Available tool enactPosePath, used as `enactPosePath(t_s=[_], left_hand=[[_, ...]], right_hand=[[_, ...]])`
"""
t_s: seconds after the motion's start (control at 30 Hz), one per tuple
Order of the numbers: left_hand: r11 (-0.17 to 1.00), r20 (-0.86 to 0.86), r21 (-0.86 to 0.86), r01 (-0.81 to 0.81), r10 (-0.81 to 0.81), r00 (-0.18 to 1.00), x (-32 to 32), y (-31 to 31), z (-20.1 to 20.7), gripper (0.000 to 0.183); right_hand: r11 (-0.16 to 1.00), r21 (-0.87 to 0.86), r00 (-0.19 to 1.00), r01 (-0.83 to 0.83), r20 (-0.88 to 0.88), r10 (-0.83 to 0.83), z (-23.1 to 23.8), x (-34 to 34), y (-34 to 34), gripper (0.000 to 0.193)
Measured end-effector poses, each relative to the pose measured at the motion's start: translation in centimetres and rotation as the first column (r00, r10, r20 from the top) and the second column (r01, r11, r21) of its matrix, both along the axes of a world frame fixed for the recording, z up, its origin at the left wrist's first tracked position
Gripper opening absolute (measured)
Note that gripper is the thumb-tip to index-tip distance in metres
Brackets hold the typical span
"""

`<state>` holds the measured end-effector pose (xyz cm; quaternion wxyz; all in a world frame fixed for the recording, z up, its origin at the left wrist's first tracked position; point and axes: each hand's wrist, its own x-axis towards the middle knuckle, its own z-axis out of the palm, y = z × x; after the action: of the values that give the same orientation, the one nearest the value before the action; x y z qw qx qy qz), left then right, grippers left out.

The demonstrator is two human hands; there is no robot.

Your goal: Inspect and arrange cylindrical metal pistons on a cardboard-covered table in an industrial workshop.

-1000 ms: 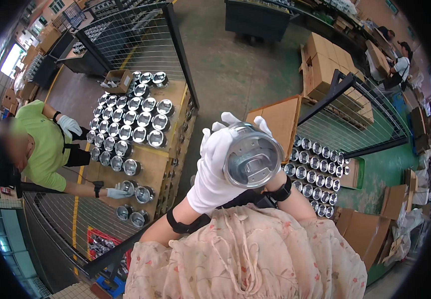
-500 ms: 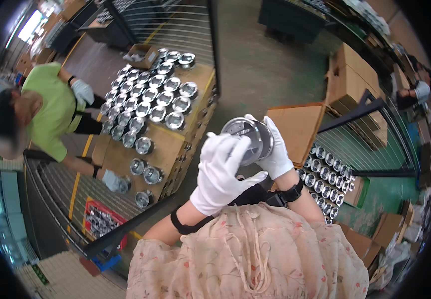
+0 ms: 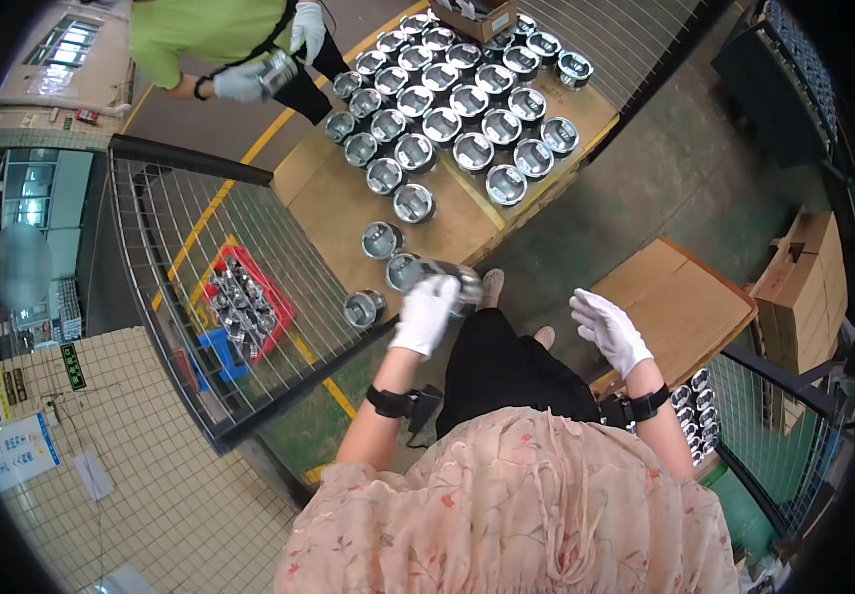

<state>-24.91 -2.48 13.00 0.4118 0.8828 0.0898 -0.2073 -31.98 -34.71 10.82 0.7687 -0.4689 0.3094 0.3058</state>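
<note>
My white-gloved left hand (image 3: 426, 317) is closed on a shiny metal piston (image 3: 463, 285), smeared a little by motion. It hangs at the near corner of a cardboard-topped pallet (image 3: 324, 213). Just beyond the fingers stands another piston (image 3: 403, 271), partly covered by the held one; I cannot tell whether the two touch. A single piston (image 3: 363, 309) stands to the left of my hand. My right hand (image 3: 608, 329), gloved too, is held out with nothing in it, its fingers stretched, above a flat cardboard sheet (image 3: 670, 302).
Rows of upright pistons (image 3: 441, 126) fill the pallet's far part, beside a small carton (image 3: 477, 18). A co-worker in a green shirt (image 3: 205, 40) holds a piston (image 3: 277, 71). Wire mesh fencing (image 3: 239, 297) borders the left, with a red crate (image 3: 274, 297) beyond. Cartons (image 3: 804, 292) stand right.
My view has swung left. Both hands were on the piston; the left has carried it toward the pallet and the right has let go. The co-worker's hand has lifted a piston off the pallet.
</note>
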Motion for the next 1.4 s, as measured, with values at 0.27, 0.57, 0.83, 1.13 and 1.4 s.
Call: enactPosePath(t_s=[0.27, 0.57, 0.83, 1.13, 1.4], left_hand=[[0.831, 0.17, 0.133, -0.54, 0.517, 0.839, 13.1, 15.4, -10.6, 0.033], [0.892, 0.141, 0.375, -0.254, 0.216, 0.966, 21.1, 20.1, -23.9, 0.036], [0.824, 0.129, 0.547, -0.145, 0.088, 0.988, 19.4, 15.1, -22.9, 0.034], [0.649, -0.523, -0.412, -0.639, 0.405, 0.75, 21.3, 4.8, -27.5, 0.019], [0.391, -0.589, -0.586, -0.71, 0.396, 0.704, 15.4, 0.0, -16.4, 0.051]], right_hand=[[0.988, -0.147, 0.988, 0.041, -0.145, -0.062, -1.8, 2.0, -0.3, 0.046], [0.937, -0.345, 0.964, 0.047, -0.23, -0.133, -1.6, 2.7, 1.0, 0.039], [0.909, -0.417, 0.963, 0.019, -0.237, -0.129, -1.2, 3.9, 2.0, 0.038], [0.905, -0.424, 0.987, -0.047, -0.157, -0.022, -0.5, 4.6, 3.0, 0.042], [0.938, -0.331, 0.987, 0.106, -0.081, -0.14, -0.7, 0.2, 1.6, 0.035]])
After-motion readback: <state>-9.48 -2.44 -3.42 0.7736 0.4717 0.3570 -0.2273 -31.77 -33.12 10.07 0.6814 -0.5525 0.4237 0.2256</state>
